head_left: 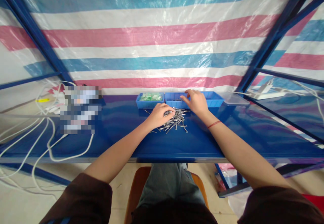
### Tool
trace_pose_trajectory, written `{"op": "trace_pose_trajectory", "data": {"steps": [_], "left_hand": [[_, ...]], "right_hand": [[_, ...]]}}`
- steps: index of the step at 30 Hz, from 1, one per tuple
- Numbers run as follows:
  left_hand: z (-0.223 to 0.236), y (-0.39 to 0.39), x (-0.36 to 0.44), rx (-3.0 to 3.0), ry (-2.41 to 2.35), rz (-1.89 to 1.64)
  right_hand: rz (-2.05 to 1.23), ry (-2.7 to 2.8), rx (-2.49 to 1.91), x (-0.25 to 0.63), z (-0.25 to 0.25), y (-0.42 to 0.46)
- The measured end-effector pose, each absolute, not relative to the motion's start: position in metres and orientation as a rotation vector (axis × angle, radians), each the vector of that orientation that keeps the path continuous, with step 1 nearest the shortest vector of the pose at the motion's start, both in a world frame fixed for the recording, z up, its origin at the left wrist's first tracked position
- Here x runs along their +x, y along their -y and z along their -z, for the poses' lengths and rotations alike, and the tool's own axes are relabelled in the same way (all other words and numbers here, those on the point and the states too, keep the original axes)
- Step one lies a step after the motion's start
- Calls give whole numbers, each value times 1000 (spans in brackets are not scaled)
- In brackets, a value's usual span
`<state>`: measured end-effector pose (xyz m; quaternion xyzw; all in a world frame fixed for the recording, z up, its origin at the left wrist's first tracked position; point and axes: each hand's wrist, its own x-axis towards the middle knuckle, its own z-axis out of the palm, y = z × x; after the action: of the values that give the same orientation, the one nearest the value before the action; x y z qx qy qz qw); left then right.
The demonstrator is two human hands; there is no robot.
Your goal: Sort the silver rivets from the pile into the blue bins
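Cupping metal fasteners (167, 113), apparently as ready supply, the left hand (159, 114) faces the blue bin (214, 103) at twelve o'clock; the right hand (196, 102) poises there, thumb and forefinger parted.

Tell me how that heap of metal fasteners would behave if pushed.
The fasteners look rigid and probably heavy for their size, being shiny metal. Lying loose and crossed, they would likely spread apart. Thin and straight, some may slide or roll on the glossy blue tabletop.
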<state>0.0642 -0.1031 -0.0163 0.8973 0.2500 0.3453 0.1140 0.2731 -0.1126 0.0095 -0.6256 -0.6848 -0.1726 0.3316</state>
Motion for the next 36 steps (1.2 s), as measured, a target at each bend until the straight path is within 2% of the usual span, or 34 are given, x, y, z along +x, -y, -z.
{"op": "trace_pose_trajectory", "data": {"steps": [7, 19, 24, 28, 36], "left_hand": [[17, 123, 70, 2955, -654, -688], [11, 131, 87, 3039, -713, -471], [10, 131, 83, 3078, -928, -655], [6, 121, 75, 2956, -1055, -880], [7, 110, 72, 2543, -817, -1363]], "right_hand": [[252, 1808, -1543, 263, -11, 127], [32, 1992, -1479, 249, -14, 139], [-49, 2045, -1469, 249, -18, 146], [-272, 2070, -1367, 249, -16, 148], [-705, 1903, -1138, 243, -10, 145]]}}
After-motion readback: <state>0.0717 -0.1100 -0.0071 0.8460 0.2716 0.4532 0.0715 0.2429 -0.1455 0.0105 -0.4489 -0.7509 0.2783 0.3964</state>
